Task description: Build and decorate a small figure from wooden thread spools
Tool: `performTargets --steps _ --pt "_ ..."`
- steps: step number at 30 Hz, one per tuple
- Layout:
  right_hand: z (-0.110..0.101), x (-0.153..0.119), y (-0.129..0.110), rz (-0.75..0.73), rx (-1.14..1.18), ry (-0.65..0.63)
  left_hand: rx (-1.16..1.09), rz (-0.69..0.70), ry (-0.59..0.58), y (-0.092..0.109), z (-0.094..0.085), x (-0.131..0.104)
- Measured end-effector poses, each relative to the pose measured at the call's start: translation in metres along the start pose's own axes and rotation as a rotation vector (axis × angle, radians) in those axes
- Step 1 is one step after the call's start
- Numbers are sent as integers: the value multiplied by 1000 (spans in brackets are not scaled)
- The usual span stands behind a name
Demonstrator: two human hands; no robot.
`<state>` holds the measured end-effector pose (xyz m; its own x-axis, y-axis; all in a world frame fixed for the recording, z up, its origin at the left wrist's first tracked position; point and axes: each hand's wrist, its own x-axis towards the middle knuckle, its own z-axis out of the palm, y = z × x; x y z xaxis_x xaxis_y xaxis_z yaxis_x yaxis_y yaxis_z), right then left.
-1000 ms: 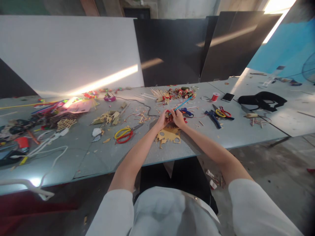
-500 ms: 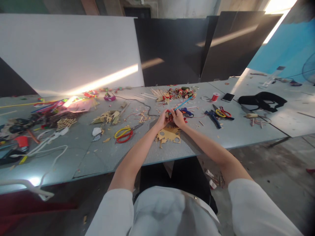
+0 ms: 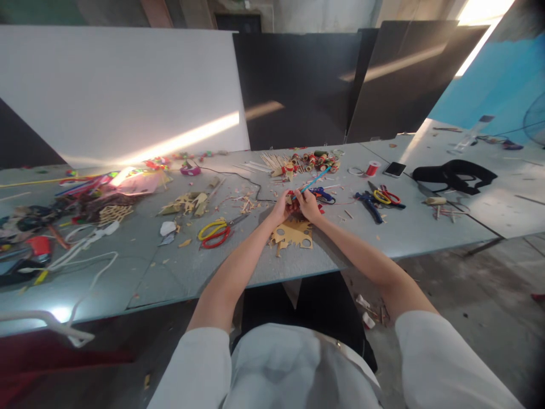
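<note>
My left hand [image 3: 280, 210] and my right hand [image 3: 309, 205] meet above the table's front half, fingers closed and nearly touching. From the fingertips of my right hand a thin blue stick [image 3: 315, 180] slants up and away to the right. My left hand is curled round a small reddish-brown piece [image 3: 290, 198], mostly covered by the fingers. Just below both hands lies a flat tan board [image 3: 293, 234] with round holes and jagged edges. Right behind my right hand is a dark blue tool [image 3: 324, 196], partly hidden.
Yellow-and-red-handled scissors [image 3: 216, 232] lie left of my forearm. Thin sticks and red-wrapped bamboo pieces [image 3: 315, 161] are heaped behind the hands. Pliers [image 3: 369, 205], more scissors [image 3: 385, 195], a red thread spool [image 3: 372, 168] and a phone [image 3: 394, 168] sit to the right.
</note>
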<state>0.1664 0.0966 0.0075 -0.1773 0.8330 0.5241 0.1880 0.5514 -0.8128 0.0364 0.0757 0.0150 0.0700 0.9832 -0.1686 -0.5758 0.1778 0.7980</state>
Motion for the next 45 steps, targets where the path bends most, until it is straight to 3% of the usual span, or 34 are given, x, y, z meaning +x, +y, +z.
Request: performTargets --steps 12,45 --pt "1 0 1 2 -6 6 40 24 -73 -3 -5 4" --pt "1 -1 -3 -16 -25 34 -7 -23 -1 2 1 -2"
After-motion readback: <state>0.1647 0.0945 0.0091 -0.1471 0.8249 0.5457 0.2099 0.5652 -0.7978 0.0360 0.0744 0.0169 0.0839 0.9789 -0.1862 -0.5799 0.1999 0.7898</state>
